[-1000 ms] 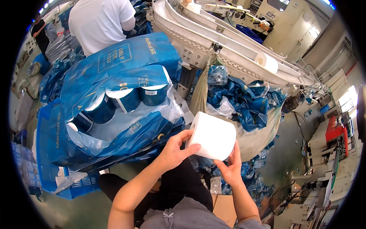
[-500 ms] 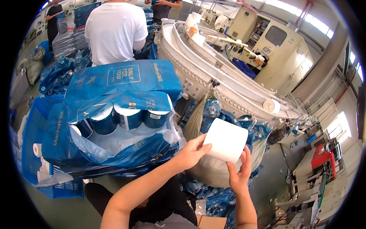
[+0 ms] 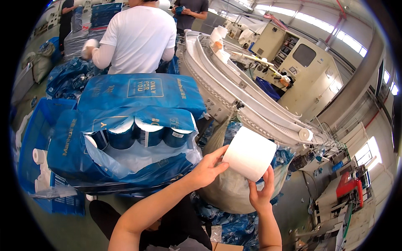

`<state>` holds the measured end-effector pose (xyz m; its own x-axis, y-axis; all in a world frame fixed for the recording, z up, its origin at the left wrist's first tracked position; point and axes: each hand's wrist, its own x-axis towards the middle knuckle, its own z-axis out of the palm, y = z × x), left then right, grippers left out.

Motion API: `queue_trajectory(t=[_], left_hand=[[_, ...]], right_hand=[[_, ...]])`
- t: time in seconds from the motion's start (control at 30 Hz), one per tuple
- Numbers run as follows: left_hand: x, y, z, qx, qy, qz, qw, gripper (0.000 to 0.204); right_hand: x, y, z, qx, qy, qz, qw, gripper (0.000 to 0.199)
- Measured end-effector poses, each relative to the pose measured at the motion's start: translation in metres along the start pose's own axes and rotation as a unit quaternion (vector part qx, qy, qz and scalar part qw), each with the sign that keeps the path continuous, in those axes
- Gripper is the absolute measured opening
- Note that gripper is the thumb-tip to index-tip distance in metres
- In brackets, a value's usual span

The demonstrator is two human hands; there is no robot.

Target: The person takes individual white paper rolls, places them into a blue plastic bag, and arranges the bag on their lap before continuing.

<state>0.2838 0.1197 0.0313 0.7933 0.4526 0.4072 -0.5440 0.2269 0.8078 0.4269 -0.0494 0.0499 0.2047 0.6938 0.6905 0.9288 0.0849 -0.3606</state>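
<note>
Open blue bag [image 3: 125,146] beside held roll [image 3: 249,153]

A factory hall with a grey concrete floor [image 3: 67,228]. A curved white conveyor [image 3: 234,94] sweeps from the upper middle down to the right, past a large beige machine cabinet [image 3: 307,77] with a dark window. Daylight falls through a band of skylights [image 3: 335,31] overhead and through wall windows [image 3: 368,152] on the right. A thick grey pillar [image 3: 356,90] rises beside them. A red machine [image 3: 347,186] stands low at the right.
</note>
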Motion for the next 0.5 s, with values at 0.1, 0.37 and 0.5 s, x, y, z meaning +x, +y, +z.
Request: queue_trajectory(t=[0.1, 0.37, 0.5], left_hand=[[-0.004, 0.002, -0.003, 0.02, 0.015, 0.009, 1.0, 0.053], [-0.017, 0.009, -0.004, 0.081, 0.044, 0.016, 0.996, 0.054], [-0.033, 0.007, -0.001, 0.111, 0.08, -0.019, 0.99, 0.056]], right_hand=[[0.0, -0.002, 0.004, 0.023, 0.002, 0.024, 0.999, 0.064], [0.004, -0.015, 0.007, 0.12, -0.026, 0.048, 0.991, 0.079], [-0.005, -0.028, 0.016, 0.278, -0.019, 0.157, 0.947, 0.083]])
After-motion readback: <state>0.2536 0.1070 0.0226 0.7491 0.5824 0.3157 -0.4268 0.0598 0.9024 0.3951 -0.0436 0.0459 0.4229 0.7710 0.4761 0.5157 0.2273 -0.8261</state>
